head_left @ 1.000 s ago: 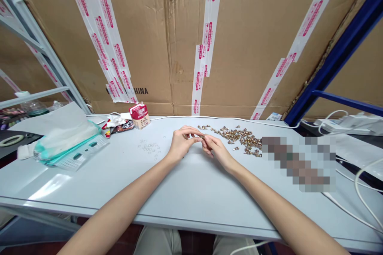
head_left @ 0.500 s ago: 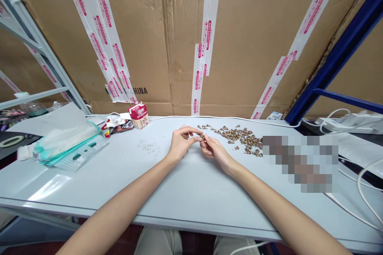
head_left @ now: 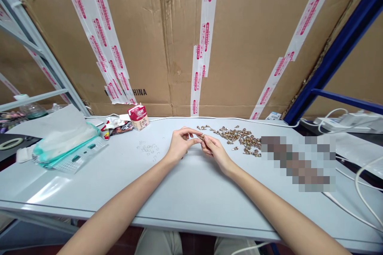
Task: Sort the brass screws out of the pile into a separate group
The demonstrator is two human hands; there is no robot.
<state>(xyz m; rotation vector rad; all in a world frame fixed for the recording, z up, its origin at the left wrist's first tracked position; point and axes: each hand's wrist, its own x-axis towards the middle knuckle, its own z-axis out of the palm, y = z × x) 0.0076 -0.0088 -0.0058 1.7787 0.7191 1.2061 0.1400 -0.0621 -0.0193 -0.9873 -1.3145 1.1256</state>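
My left hand (head_left: 178, 145) is curled, with several brass-coloured pieces (head_left: 184, 137) showing inside its fingers. Its thumb and forefinger reach towards the fingertips of my right hand (head_left: 218, 152). Between the two hands, a small brass-coloured screw-like part (head_left: 202, 137) is pinched in my right fingers; its far end meets the left fingertips. Just to the right lies a loose pile of similar screw-like parts (head_left: 236, 136). On the left are scattered small clear rings (head_left: 149, 148). Fingers hide much of what both hands hold.
A red and cream drink carton (head_left: 139, 118) stands at the back left, beside crumpled wrappers (head_left: 119, 126). Further left lies a teal-edged plastic pack (head_left: 67, 143). A cardboard wall (head_left: 167, 55) closes off the table's back. White cables (head_left: 356, 207) run along the right; a blurred patch covers part there.
The hands stay together, with only slight finger shifts around the small part. The whole view has moved a little; the pile and rings look the same.
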